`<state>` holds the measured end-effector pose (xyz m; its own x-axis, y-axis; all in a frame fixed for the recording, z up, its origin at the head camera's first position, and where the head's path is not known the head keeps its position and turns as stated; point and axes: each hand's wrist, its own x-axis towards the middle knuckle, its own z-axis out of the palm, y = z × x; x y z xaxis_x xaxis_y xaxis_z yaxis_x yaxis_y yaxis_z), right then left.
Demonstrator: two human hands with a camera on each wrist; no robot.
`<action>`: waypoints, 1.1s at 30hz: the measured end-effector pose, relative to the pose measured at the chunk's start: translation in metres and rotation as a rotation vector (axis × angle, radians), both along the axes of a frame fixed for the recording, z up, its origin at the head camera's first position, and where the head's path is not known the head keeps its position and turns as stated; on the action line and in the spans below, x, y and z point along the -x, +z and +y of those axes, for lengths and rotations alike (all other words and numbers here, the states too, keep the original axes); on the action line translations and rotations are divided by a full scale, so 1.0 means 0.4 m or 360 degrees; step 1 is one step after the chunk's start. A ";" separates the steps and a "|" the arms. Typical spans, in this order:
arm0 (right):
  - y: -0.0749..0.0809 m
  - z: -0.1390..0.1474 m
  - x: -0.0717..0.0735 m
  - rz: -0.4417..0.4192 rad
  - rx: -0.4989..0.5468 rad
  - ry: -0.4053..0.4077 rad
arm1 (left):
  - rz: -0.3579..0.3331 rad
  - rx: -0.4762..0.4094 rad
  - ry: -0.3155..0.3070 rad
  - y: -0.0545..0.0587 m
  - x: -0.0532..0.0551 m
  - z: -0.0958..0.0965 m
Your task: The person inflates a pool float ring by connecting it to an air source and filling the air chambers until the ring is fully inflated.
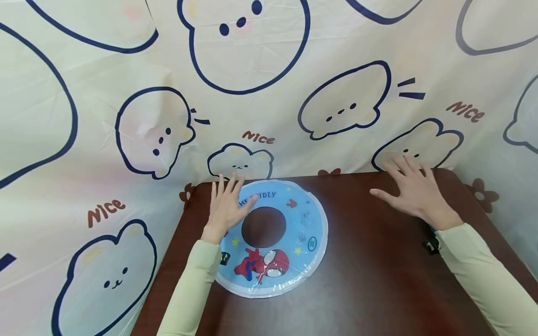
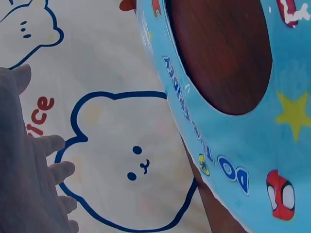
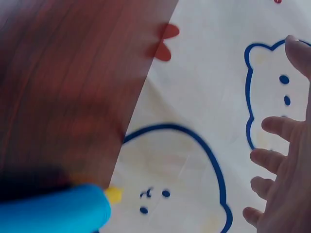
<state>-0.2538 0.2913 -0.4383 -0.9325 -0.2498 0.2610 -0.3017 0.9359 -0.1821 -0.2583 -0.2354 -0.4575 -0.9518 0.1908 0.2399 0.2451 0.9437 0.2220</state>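
A light blue swim ring (image 1: pixel 313 219) with a red cartoon figure, stars and lettering lies on the dark brown table. My left hand (image 1: pixel 227 207) is over its left side, fingers spread and holding nothing; whether it touches the ring cannot be told. In the left wrist view the ring (image 2: pixel 291 150) fills the right side, with the hand (image 2: pixel 29 160) at the left edge. My right hand (image 1: pixel 414 189) is spread above the table's far right part, with nothing in it. Near the right wrist lies a blue rounded object with a yellow tip (image 3: pixel 58 208), mostly hidden by the sleeve in the head view.
The brown table (image 1: pixel 357 280) reaches back to a pale cloth (image 1: pixel 269 112) printed with bear outlines and the word "Nice". This cloth hangs behind the table and along both sides. A small black part (image 1: pixel 430 246) shows beside the right cuff.
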 end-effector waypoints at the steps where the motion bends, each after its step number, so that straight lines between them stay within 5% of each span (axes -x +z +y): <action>1: -0.003 -0.010 -0.002 0.0012 0.0010 0.0021 | -0.0014 -0.0025 -0.0012 0.000 -0.003 0.003; 17: -0.050 -0.155 -0.047 -0.0091 0.0169 0.0234 | -0.0121 -0.0286 -0.0164 -0.033 -0.063 0.094; 25: -0.078 -0.204 -0.049 -0.0094 0.0278 0.0318 | -0.0208 -0.0277 -0.0167 -0.055 -0.101 0.120; 33: -0.102 -0.257 -0.071 -0.0205 0.0441 0.0369 | -0.0191 -0.0281 -0.0273 -0.084 -0.120 0.149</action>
<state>-0.2254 0.1885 -0.4790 -0.8891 -0.3942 0.2327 -0.4577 0.7555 -0.4688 -0.2103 -0.1757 -0.4911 -0.9328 0.3171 0.1713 0.3603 0.8348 0.4163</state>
